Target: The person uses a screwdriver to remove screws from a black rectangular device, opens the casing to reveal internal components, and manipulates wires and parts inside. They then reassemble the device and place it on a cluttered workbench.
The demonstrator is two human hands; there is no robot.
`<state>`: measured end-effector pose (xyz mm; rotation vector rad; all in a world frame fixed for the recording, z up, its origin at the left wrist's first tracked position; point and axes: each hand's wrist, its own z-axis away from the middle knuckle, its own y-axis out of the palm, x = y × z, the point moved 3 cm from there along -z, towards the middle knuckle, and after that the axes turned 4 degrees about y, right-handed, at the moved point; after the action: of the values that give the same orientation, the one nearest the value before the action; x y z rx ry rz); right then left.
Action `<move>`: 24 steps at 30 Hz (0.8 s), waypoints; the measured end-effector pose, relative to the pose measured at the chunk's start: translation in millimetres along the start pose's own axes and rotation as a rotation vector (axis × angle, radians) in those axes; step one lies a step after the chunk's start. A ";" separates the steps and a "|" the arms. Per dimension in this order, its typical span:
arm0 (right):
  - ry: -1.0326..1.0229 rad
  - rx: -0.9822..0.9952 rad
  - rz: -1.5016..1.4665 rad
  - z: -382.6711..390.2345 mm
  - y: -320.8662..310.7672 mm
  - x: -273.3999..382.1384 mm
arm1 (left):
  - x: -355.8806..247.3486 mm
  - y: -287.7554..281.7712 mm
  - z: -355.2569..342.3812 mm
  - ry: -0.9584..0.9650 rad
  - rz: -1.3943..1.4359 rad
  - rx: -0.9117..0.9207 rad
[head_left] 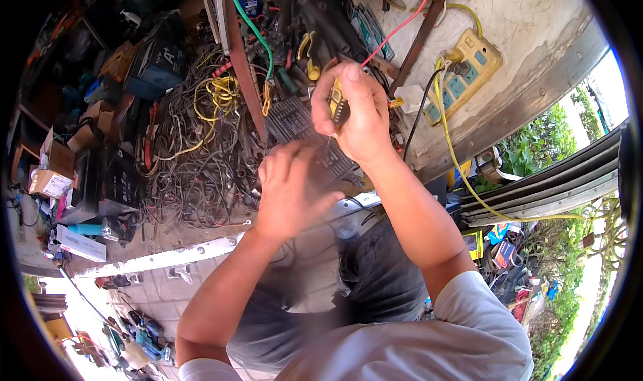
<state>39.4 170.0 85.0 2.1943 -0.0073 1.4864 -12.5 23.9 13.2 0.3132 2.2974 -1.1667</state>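
Note:
My right hand (367,116) is closed around a tool with a yellow-and-black handle (339,105); its lower end is mostly hidden, so its exact kind cannot be made out. Below and left of it, my left hand (289,192) is open, thumb spread away from the fingers, with motion blur on the fingertips. It hovers at the near edge of a black finned metal case (290,121), partly covered by both hands. A red wire (402,29) runs from behind my right thumb to the upper right. A green wire (256,29) ends in a copper-coloured clip (266,103) beside the case.
Tangled cables (201,160) cover the bench on the left, with a yellow wire coil (218,98). Yellow-handled pliers (312,67) lie beyond the case. At right is a yellow power strip (467,76) with a plugged-in cord. Batteries (155,66) and boxes (57,156) stand far left.

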 end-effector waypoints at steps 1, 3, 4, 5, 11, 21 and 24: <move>0.022 0.098 -0.020 -0.8 -1.7 1.0 | -4.2 -0.2 -3.0 0.096 -0.041 0.026; 0.003 0.135 0.078 -2.4 3.7 5.9 | -4.7 -0.4 -7.6 0.196 -0.056 0.032; -0.039 0.074 0.195 -4.7 9.5 11.6 | -0.2 0.0 -9.4 0.199 -0.030 0.011; -0.080 0.012 0.312 -6.6 17.4 18.1 | 2.5 -0.7 -10.4 0.202 -0.002 -0.011; -0.033 -0.160 0.141 -11.9 21.5 15.0 | -1.8 5.6 -4.8 0.165 -0.017 -0.036; -0.194 -0.394 0.374 -13.1 18.6 12.4 | -4.1 8.0 -7.7 0.131 -0.019 -0.048; -0.042 -0.184 0.236 -9.7 24.9 12.1 | -6.5 9.3 -7.2 0.110 -0.033 -0.045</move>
<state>29.2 155.0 108.1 2.1309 -0.4139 1.4953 -5.6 35.4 14.0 0.3318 2.4293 -1.1376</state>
